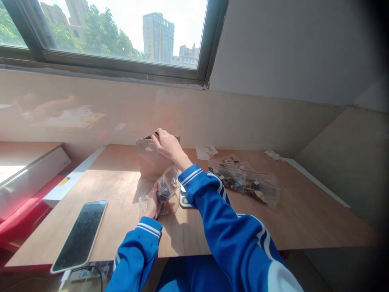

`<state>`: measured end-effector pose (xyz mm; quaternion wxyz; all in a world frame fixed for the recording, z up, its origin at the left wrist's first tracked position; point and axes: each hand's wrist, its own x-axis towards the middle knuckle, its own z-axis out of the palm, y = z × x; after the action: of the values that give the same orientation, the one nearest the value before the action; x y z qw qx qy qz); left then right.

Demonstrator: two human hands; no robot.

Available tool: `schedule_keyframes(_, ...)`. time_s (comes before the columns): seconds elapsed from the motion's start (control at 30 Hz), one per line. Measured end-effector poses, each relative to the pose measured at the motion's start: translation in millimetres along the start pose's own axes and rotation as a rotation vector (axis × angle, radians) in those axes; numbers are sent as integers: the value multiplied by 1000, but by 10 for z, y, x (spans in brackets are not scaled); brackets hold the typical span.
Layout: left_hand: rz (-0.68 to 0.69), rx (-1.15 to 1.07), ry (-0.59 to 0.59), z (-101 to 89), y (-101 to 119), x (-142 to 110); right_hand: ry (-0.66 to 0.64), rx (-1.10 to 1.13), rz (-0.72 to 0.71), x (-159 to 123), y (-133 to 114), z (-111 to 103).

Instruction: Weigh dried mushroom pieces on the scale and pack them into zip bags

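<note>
My left hand (153, 202) is closed around a clear plastic bag (166, 188) with dark and pale small pieces inside. The bag tilts up over the table, its mouth toward the right. My right hand (167, 144) reaches across to the upper rim of a brown paper bag (152, 160) that stands upright near the wall. Its fingers are pinched together at the opening, with a small dark spot showing at the tips; what they hold is too small to name. Under my right sleeve a small white scale (183, 198) is partly hidden.
Several clear zip bags (247, 184) of dark and tan pieces lie to the right. A phone (80, 235) rests at the table's left front, a cable below it. Crumpled white paper (209, 151) lies by the wall. Another clear bag (142, 202) lies beside my left hand.
</note>
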<state>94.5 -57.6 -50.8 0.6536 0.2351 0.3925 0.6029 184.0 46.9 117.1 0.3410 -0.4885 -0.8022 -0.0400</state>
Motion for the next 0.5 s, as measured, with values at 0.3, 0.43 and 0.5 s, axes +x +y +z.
schedule_keyframes(0.3, -22, -64, 0, 4, 7, 13, 51, -14, 122, -48, -76, 99)
schedule_keyframes(0.43, -24, -95, -23, 13, 13, 11, 97, -111, 58, -99, -81, 32)
schedule_keyframes(0.5, -34, -107, -41, 19, 20, 1, 118, -167, 27, -140, -81, 12)
